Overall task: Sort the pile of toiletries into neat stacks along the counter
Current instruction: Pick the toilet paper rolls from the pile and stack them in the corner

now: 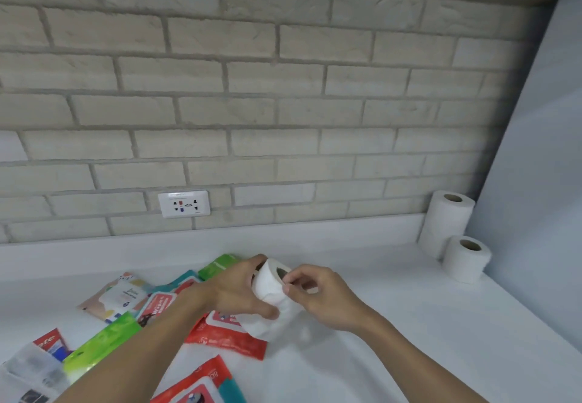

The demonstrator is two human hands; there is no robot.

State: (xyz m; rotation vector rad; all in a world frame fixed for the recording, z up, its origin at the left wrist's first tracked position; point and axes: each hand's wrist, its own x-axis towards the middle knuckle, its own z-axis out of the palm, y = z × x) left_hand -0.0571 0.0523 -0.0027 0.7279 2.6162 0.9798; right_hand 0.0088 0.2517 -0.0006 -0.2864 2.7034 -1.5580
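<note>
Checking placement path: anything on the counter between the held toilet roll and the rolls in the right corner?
Nothing visible: bare counter runs from the toilet roll, held by left hand and right hand, to the corner rolls. Wipe packs lie left, off that path.

"Wipes" on a red pack [156, 305], "ate" — partial letters — on a toothpaste tube [49, 342]

Right of the fingers [294, 280], bare counter [393, 314] lies open up to the corner toilet rolls [467, 261]. Left of them, wipe packs [220, 339] crowd it.
</note>
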